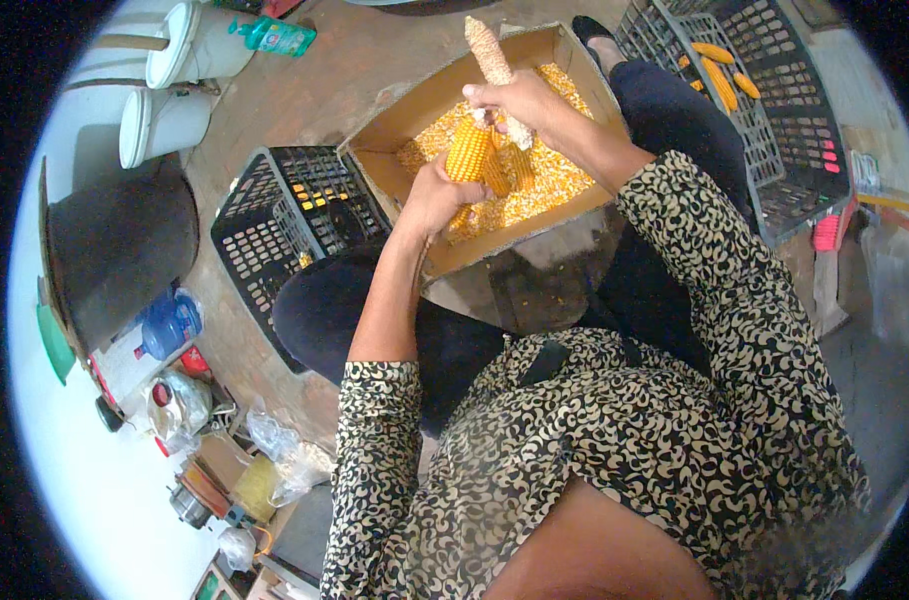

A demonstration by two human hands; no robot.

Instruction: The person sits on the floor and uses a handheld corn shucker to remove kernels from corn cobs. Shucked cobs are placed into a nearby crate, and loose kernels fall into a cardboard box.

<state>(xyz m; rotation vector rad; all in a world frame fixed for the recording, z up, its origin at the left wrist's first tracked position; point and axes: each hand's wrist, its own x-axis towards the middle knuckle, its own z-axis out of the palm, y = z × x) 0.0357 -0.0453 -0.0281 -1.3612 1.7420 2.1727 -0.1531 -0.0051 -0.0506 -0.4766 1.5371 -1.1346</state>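
Observation:
My left hand (443,196) grips a yellow ear of corn (469,154) by its lower part, over a cardboard box (454,264). My right hand (520,103) is closed around a bare, pale corn cob (487,51), whose upper end sticks out above the fist and whose lower end shows below it. The fingers of my right hand are at the whitish tip of the ear. Loose yellow and white corn kernels (544,196) cover the floor of the box. More ears of corn (522,166) lie on the kernels, partly hidden by my hands.
A black plastic crate (255,236) stands left of the box, partly behind my knee. Another crate (762,142) on the right holds several ears of corn (718,82). White lidded buckets (165,124) and a green bottle (280,37) lie at the upper left.

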